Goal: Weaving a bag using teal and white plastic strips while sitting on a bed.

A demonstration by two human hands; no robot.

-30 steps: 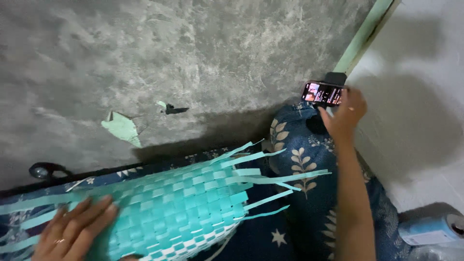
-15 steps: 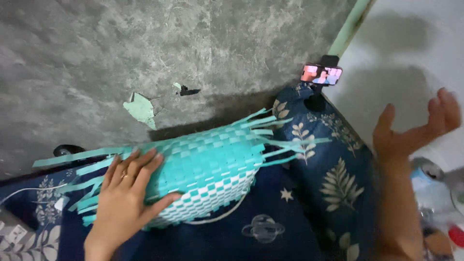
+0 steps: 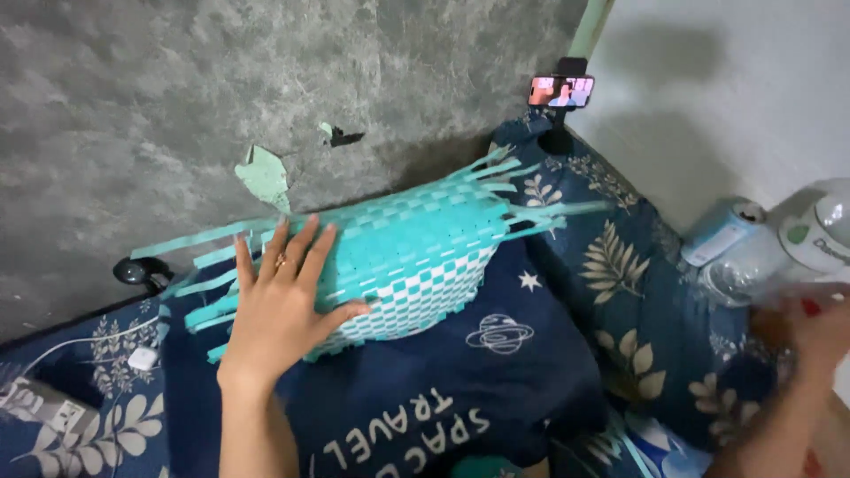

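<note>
Currently the left hand (image 3: pixel 282 305) lies flat, fingers spread, holding nothing, pressed on the left half of a half-woven teal strip basket (image 3: pixel 398 261) that rests on the dark blue printed bedsheet (image 3: pixel 460 398) near the grey wall (image 3: pixel 177 88). Right hand (image 3: pixel 810 332) is blurred at the bed's right edge beside a clear plastic bottle (image 3: pixel 753 270); grip cannot be told. Basket looks light, springy, loose strip ends floppy; better held by the woven body. Phone on stand (image 3: pixel 561 90) at the far corner.

Your bed (image 3: pixel 620 292), in dark blue leaf-print sheets, carries a navy pillow (image 3: pixel 460 398); the teal woven basket (image 3: pixel 425 257) lies on it.
</note>
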